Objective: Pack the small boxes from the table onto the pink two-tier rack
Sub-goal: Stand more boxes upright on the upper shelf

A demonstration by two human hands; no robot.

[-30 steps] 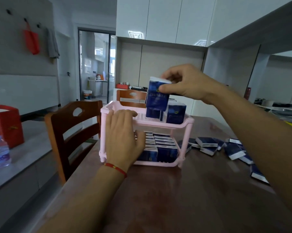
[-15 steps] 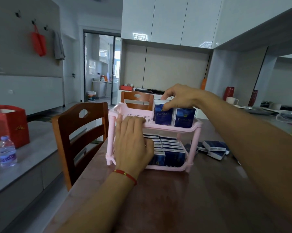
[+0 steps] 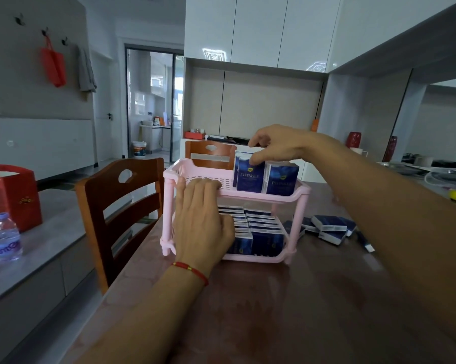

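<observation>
Pink rack [image 3: 297, 197] stands on the table [image 3: 287, 306]; two blue boxes [image 3: 250, 177] reading TWINKLE stand upright on its top tier, more fill the bottom. Right grip [image 3: 279, 143] pinches one box's top; left grip [image 3: 203, 216] lies spread against the rack. Loose boxes [image 3: 328, 224] lie at 3 o'clock.

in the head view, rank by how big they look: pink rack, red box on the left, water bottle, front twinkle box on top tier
1. pink rack
2. red box
3. water bottle and front Twinkle box: look alike, so unranked.
</observation>
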